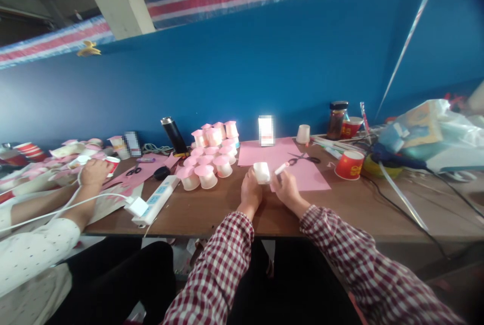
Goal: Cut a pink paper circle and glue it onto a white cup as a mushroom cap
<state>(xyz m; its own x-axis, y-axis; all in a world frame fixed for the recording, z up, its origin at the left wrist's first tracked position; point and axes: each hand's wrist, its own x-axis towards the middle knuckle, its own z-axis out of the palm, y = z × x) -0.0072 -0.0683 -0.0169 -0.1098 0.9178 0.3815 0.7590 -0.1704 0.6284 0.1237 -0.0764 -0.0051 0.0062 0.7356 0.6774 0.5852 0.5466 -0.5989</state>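
My left hand [251,190] is closed around a small white paper cup [261,173], held low over the near edge of a pink paper sheet [302,176]. Just right of the cup, my right hand [286,187] grips a short white tube [281,168] with a reddish end, like a marker or glue stick; its exact kind is unclear. The tube is tilted and close to the cup. Black-handled scissors [304,158] lie open on the pink paper beyond my right hand. Several upturned white cups with pink paper tops [206,176] stand in rows to my left.
A phone [266,131] stands behind the paper, near a white cup [303,134]. Right are a red paper cup [349,165], a dark jar [337,121], cables and a plastic bag [427,128]. Left are a power strip [161,199], a black flask [174,135] and a co-worker's hand [94,173].
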